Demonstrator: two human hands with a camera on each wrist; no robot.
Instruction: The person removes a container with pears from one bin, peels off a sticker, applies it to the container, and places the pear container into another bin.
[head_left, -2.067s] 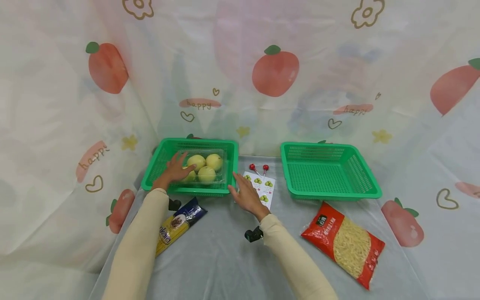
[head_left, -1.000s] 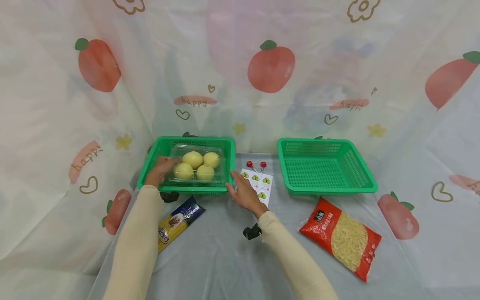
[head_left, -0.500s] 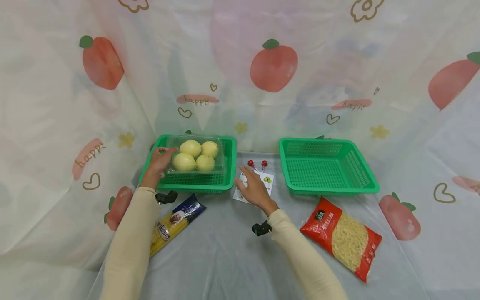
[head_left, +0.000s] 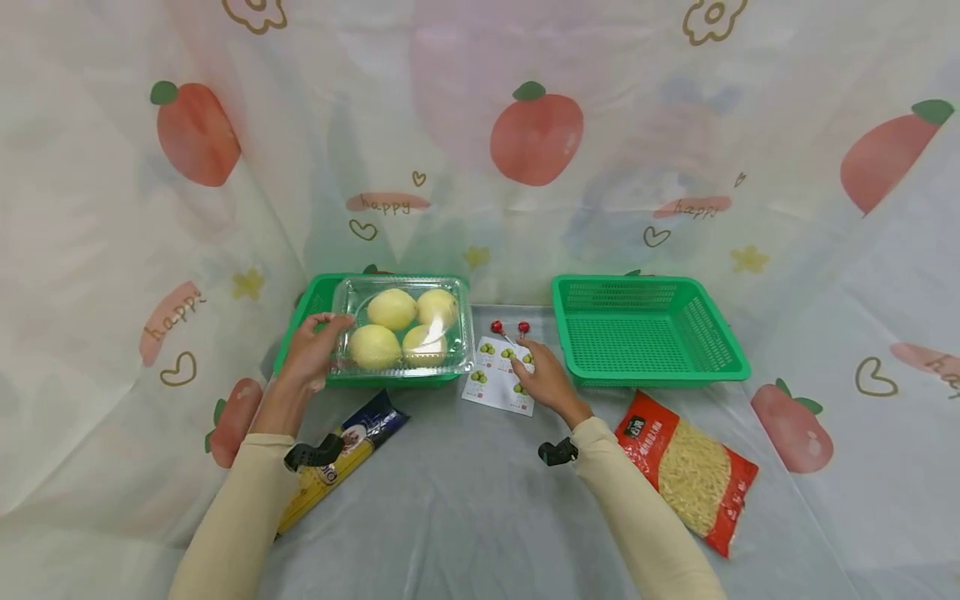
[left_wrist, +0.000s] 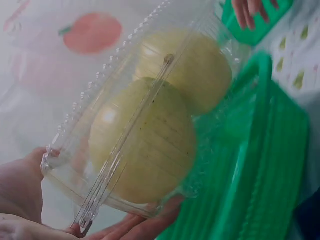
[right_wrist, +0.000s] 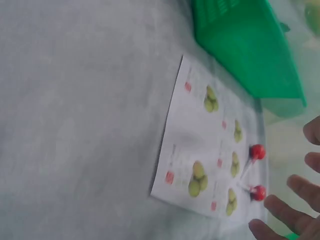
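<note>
Holding up a clear plastic box (head_left: 402, 329) of four pale yellow fruits (head_left: 375, 347), the left hand (head_left: 311, 354) is gripping it by its left edge, with the fingers reaching underneath. The box is hovering over the left green basket (head_left: 302, 321), and in the head view it's covering most of it. From the left wrist camera you're seeing two of the fruits up close through the plastic (pretty blurry, but the pebbly edge is showing nicely).

Meanwhile the right hand (head_left: 550, 379) is hanging out by the right edge of a white sheet of paper (head_left: 495, 387) with green fruit pictures, its fingers stretching out loosely and spreading apart. Two red lollipops (head_left: 497, 327) are lying at the paper's far edge, close to those fingertips; I can't tell if anything's touching.

Over on the right, another green basket (head_left: 626, 342) is sitting on the grey tabletop (head_left: 450, 500), and a red bag of pasta (head_left: 693, 467) is lying at a slant in front of it, partly hiding behind the right sleeve (head_left: 637, 508). A blue and yellow packet (head_left: 366, 429) is resting in front of the left basket, with the left arm partly blocking it.
</note>
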